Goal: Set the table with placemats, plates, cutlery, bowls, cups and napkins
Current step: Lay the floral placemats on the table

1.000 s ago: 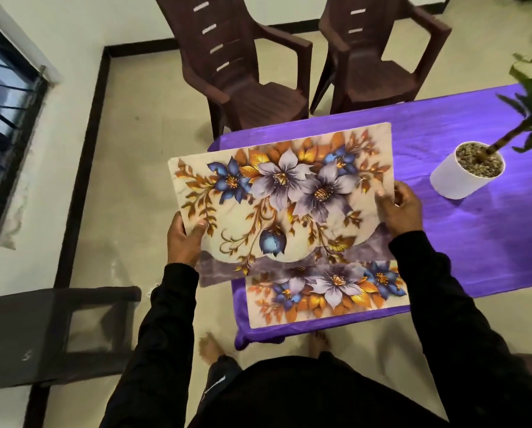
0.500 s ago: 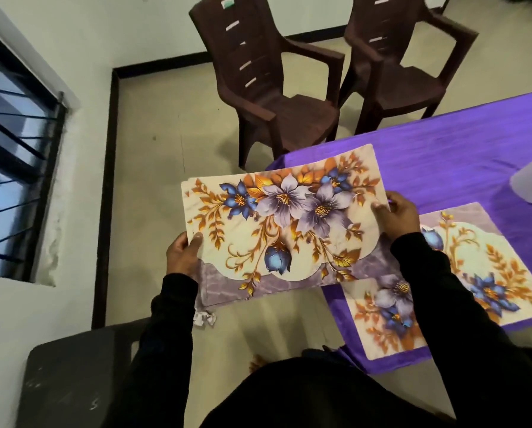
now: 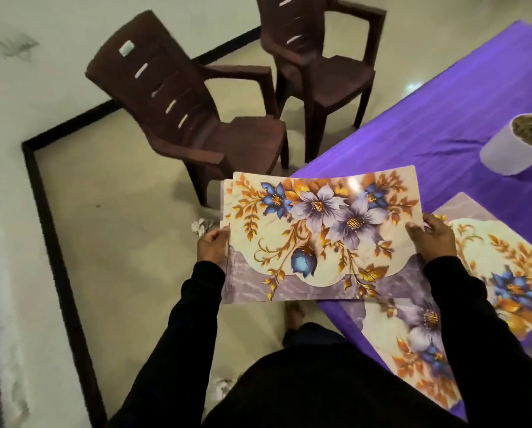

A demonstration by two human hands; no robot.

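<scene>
Both hands (image 3: 212, 249) (image 3: 434, 239) raised, fingers curled, arms bent.

I can read no text, number or brand anywhere. The stack of placemats (image 3: 320, 236) I hold shows only printed flowers and leaves, and so does the placemat (image 3: 474, 304) lying on the table to the right. A small pale sticker (image 3: 126, 47) sits on the back of the near brown chair (image 3: 196, 118), too blurred to read.

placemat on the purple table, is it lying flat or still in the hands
Lying flat: the placemat rests spread on the purple tablecloth, untouched by either hand.
</scene>
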